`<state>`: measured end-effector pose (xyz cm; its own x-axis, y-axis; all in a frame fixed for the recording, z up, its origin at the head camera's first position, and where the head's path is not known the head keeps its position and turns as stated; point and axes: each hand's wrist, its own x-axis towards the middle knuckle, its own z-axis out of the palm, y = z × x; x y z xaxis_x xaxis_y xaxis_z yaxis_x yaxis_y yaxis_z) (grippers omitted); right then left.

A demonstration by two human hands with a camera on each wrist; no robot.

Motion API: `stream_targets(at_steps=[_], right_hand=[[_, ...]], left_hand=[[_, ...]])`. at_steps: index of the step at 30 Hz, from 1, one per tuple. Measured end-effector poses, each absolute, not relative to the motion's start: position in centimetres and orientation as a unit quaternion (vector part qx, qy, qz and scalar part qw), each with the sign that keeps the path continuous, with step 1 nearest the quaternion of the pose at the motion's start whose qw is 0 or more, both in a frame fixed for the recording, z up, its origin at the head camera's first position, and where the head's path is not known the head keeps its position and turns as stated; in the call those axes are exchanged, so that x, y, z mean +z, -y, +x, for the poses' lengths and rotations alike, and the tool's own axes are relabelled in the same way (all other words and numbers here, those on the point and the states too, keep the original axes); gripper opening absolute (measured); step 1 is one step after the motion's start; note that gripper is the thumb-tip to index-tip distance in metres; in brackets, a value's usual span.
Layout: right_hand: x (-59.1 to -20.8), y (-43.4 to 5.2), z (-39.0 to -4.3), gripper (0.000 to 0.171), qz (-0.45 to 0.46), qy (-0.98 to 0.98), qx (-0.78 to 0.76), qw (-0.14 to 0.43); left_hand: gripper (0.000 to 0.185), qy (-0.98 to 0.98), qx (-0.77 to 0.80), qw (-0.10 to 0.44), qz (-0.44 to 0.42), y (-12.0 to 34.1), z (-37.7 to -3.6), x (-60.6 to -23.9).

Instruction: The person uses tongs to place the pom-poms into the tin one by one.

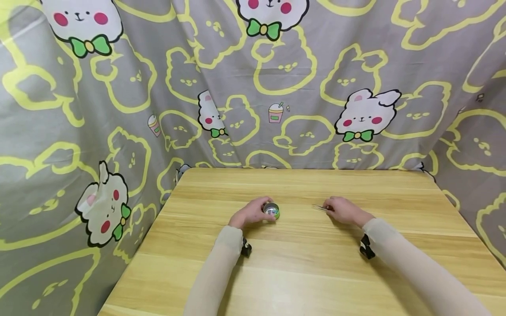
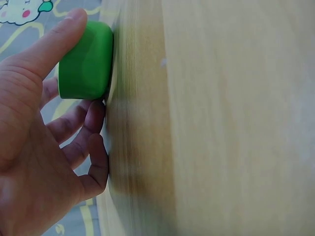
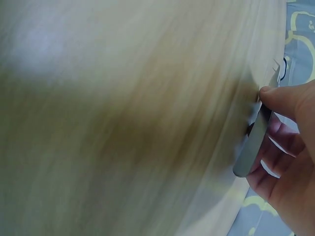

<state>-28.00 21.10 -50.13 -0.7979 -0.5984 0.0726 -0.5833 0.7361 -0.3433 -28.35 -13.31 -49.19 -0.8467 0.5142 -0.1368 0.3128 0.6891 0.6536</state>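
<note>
My left hand [image 1: 253, 211] grips a small round green tub [image 2: 88, 61] at the middle of the table, thumb on one side and fingers on the other. In the head view the tub's top is uncovered, and small coloured bits show inside it, too small to make out. To the right, my right hand [image 1: 343, 210] pinches a pair of metal tweezers [image 3: 252, 147] between thumb and fingers, close over the tabletop. Their thin tips point left toward the tub in the head view; the rounded end shows below the thumb in the right wrist view.
Both hands work over a light wooden table [image 1: 292, 263]. A grey curtain [image 1: 245, 145] with yellow outlines and white cartoon animals hangs behind the table and along both sides. A black wrist strap [image 1: 366, 247] sits under the right sleeve.
</note>
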Motion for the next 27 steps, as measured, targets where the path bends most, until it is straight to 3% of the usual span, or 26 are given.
stream_targets(at_steps=[18, 27], right_hand=[[-50.2, -21.6, -28.1, 0.01, -0.311, -0.932, -0.186, 0.023], [-49.7, -22.1, -27.5, 0.025, -0.29, -0.933, -0.208, 0.042]], left_hand=[[0.054, -0.904, 0.315, 0.151, 0.246, 12.6, -28.5, -49.1], [0.068, -0.904, 0.32, 0.16, 0.233, 12.7, -27.9, -48.9]])
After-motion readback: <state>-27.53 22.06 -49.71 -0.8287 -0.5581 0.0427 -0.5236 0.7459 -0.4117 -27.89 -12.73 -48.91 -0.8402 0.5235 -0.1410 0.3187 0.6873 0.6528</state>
